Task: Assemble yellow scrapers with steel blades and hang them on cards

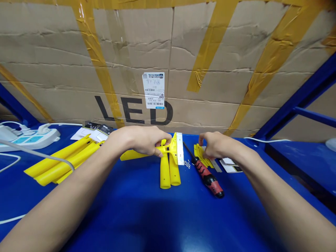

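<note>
My left hand (149, 140) grips a yellow scraper (172, 149) by its neck, with a metal blade (180, 148) lying along its head at the right. Beneath it, two yellow tubular handles (165, 173) rest on the blue surface. Several small screws (187, 164) are scattered just right of the blade. My right hand (215, 145) is curled over a small pile of flat yellow plastic pieces (198, 151); what its fingertips pinch, if anything, is hidden. Between the hands lies a red and black screwdriver (208, 178), its shaft pointing away.
More yellow scraper handles (65, 157) lie at the left, beside printed cards (101, 132). A white power strip (39, 138) with plugs and cables sits at the far left. Behind stands a taped cardboard box (147, 45). White packets (229, 164) lie beyond my right wrist, near a blue frame (296, 94).
</note>
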Demonstrator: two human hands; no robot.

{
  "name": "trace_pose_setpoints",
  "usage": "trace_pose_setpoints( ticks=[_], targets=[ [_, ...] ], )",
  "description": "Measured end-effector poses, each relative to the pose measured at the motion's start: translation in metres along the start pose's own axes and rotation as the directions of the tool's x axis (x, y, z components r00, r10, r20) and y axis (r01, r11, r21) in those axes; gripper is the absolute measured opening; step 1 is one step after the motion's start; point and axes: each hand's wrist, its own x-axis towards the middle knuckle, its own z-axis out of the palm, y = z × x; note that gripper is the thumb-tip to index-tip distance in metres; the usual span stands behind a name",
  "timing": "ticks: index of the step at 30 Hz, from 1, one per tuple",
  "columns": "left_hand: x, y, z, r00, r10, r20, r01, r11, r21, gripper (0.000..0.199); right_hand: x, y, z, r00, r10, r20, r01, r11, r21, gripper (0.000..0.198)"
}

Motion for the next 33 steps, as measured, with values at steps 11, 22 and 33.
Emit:
trace_pose_setpoints(
  ticks=[11, 22, 33],
  targets=[
    [0.001, 0.000, 0.002, 1.000, -0.004, 0.006, 0.004, 1.000, -0.008, 0.023, -0.005, -0.006, -0.002, 0.998, -0.057, -0.039, 0.053, 0.994, -0.101, 0.060],
    [0.000, -0.001, 0.003, 1.000, -0.004, 0.007, 0.004, 1.000, -0.016, 0.023, 0.000, -0.006, 0.001, 0.995, -0.081, -0.058, 0.074, 0.991, -0.115, 0.025],
    [-0.001, 0.000, 0.001, 1.000, -0.011, 0.013, 0.011, 1.000, -0.016, 0.022, -0.007, 0.003, -0.016, 0.970, -0.062, -0.234, 0.077, 0.995, 0.057, 0.046]
  ],
)
